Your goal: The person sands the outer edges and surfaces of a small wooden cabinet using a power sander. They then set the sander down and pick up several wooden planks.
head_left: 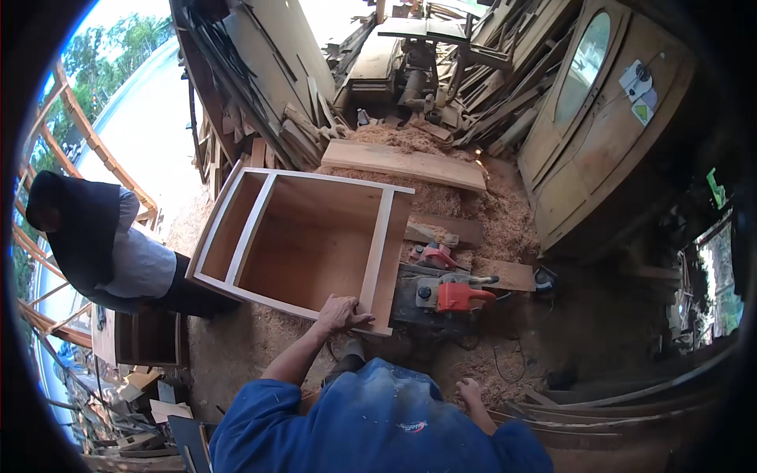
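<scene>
An unpainted wooden cabinet carcass (386, 229) lies tilted in front of me, its open front facing up. Pale strips frame the front, and one divider splits off a narrow compartment from a larger one. My left hand (344, 314) is closed over the near right corner of this frame, thumb stretched to the right. Down at my right side hangs my right hand (471, 389), apart from the cabinet. Its fingers are loosely bent with nothing visible in them. Right of the cabinet sit a red-and-grey power tool (457, 296) and a smaller red tool (434, 255).
At the left, a person (146, 260) in a dark head covering stands beside the cabinet. A long plank (402, 164) lies on shavings behind it. A large wooden door panel (603, 126) leans at the right, and stacked boards (268, 71) stand at the back left. A cable (511, 366) trails across the floor.
</scene>
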{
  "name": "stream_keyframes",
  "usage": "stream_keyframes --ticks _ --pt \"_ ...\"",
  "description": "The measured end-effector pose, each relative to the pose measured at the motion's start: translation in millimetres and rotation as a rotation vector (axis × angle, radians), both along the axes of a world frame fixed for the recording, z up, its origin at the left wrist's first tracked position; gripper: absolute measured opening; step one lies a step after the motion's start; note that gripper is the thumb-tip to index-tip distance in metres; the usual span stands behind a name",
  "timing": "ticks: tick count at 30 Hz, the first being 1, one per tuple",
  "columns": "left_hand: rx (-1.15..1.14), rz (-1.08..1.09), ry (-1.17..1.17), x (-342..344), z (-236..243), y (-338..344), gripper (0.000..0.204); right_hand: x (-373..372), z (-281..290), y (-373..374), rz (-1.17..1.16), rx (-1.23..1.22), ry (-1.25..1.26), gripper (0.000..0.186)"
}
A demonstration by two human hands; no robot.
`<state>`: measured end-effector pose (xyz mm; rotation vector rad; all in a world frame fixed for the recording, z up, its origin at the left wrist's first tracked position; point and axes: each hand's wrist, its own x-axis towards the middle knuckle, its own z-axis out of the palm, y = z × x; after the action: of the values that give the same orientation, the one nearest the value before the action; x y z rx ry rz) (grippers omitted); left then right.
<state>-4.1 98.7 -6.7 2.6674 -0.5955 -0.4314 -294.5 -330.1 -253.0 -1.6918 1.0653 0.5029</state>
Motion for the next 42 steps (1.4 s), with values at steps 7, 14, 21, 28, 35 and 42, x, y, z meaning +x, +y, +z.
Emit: stream_keyframes --ticks 7,14,21,28,35,42 --pt "-0.612 -0.034 0.770 36.1 -35.6 15.7 0.053 -74.5 11.7 4.0 0.173 -0.400 0.067 0.049" --pt "-0.551 -0.115 1.029 43.7 -21.5 5.7 0.060 -86.3 83.9 67.0 -0.228 -0.399 0.098 0.053" --pt "-0.451 -0.204 1.073 61.1 -7.5 0.2 0.046 -162.5 57.2 119.4 -0.456 -0.436 0.111 0.051" --pt "0.570 -0.414 -0.106 127.3 82.3 -68.8 0.083 -238.9 9.6 104.6 -0.435 -0.366 0.235 0.043" --pt "0.069 -0.681 0.126 41.7 66.9 -332.6 0.071 -223.4 -17.1 -41.4 -0.328 -0.384 0.022 0.039" --pt "0.220 -0.623 0.968 -10.9 -134.4 -393.7 0.060 -221.5 23.6 -231.9 -0.666 -0.468 -0.196 0.037"
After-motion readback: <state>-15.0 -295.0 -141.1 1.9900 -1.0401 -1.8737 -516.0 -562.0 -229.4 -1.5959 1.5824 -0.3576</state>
